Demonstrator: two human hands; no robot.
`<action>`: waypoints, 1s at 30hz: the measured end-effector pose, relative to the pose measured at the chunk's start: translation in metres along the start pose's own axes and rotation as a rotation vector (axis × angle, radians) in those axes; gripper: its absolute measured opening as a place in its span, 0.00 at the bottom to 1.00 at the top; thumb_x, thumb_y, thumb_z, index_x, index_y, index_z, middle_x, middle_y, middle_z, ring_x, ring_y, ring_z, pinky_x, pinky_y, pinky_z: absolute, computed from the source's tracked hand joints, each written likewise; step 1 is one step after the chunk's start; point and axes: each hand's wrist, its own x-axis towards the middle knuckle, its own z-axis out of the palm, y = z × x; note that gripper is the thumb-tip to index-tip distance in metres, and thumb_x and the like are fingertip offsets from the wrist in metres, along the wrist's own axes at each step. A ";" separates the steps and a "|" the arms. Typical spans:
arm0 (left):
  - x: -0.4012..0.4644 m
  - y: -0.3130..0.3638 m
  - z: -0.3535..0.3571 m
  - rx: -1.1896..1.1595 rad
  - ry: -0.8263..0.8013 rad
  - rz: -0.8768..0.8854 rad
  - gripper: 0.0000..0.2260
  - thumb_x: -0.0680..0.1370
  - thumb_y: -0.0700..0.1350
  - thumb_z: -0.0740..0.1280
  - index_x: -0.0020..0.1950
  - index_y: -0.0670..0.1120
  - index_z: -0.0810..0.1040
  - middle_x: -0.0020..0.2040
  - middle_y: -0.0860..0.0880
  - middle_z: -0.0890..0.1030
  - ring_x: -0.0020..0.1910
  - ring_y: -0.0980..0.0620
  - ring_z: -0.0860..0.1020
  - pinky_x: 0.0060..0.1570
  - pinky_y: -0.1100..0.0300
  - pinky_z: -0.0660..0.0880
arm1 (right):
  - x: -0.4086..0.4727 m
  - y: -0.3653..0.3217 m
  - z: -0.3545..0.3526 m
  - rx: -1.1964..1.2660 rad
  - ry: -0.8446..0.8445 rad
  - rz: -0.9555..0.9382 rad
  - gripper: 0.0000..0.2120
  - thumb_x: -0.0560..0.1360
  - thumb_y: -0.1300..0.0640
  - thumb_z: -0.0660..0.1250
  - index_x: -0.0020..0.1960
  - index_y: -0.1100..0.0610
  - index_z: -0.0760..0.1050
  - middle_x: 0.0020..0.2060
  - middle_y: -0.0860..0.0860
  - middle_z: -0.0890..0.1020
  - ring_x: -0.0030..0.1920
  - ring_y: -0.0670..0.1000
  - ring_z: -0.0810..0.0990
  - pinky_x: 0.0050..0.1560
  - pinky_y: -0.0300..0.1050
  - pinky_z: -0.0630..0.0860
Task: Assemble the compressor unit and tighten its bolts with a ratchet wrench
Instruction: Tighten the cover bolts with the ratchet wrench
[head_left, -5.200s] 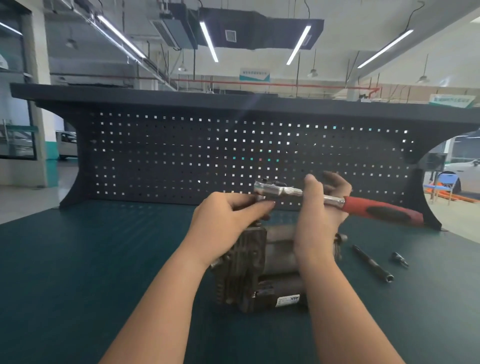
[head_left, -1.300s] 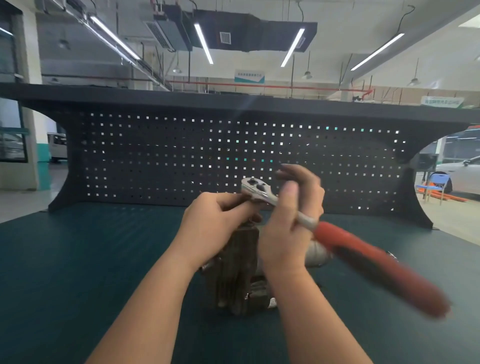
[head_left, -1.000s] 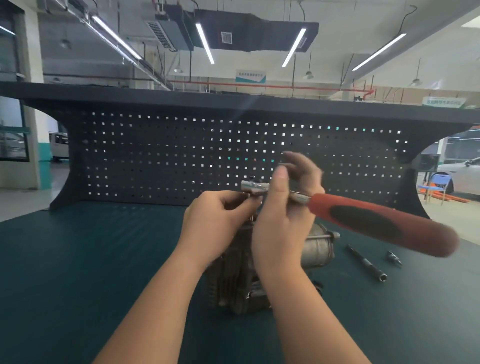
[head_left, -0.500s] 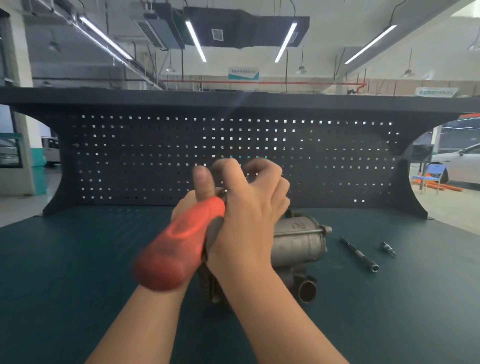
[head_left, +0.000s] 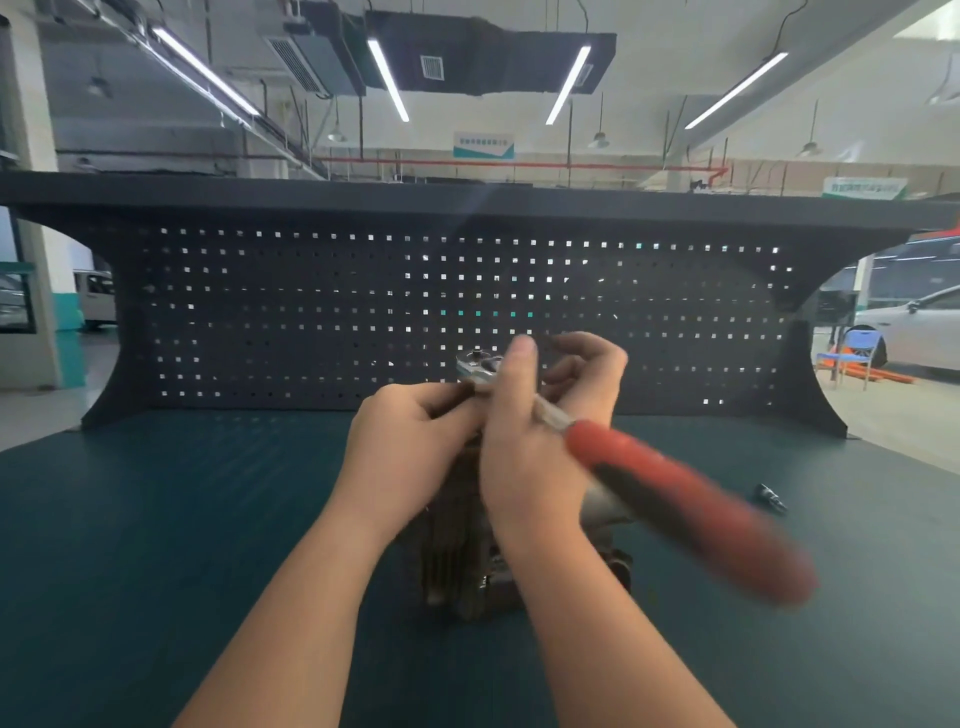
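Now: left hand (head_left: 410, 447) pinches ratchet wrench (head_left: 649, 483) head; right hand (head_left: 540, 447) grips shaft

No readable text anywhere. Only blurred, illegible lettering on a hanging teal-and-white sign (head_left: 483, 145) and on a green-and-white sign (head_left: 864, 187) at far right.

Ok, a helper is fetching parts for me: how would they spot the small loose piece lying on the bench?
Start at the dark green bench mat in front of the black pegboard. Right of the red-handled ratchet wrench, a small dark metal piece lies alone, the only loose thing visible there.
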 end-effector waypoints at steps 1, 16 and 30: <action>0.000 -0.001 -0.001 -0.017 -0.008 0.017 0.06 0.74 0.55 0.72 0.45 0.56 0.86 0.38 0.53 0.86 0.43 0.53 0.85 0.47 0.52 0.80 | 0.006 0.004 -0.003 0.037 0.007 0.044 0.11 0.69 0.37 0.61 0.44 0.42 0.66 0.38 0.46 0.73 0.35 0.42 0.73 0.39 0.33 0.69; 0.006 -0.008 0.002 0.116 0.019 -0.002 0.19 0.71 0.62 0.66 0.35 0.48 0.81 0.27 0.45 0.77 0.29 0.54 0.71 0.33 0.48 0.72 | -0.007 -0.021 -0.001 0.708 -0.065 0.342 0.16 0.72 0.60 0.63 0.27 0.52 0.63 0.25 0.49 0.63 0.30 0.49 0.61 0.30 0.39 0.63; 0.003 -0.015 -0.001 0.005 0.063 0.045 0.10 0.76 0.57 0.69 0.41 0.56 0.86 0.37 0.43 0.85 0.45 0.41 0.82 0.49 0.43 0.78 | 0.048 0.003 -0.025 0.708 -0.476 1.262 0.12 0.76 0.58 0.64 0.55 0.67 0.73 0.38 0.59 0.80 0.28 0.52 0.78 0.25 0.36 0.74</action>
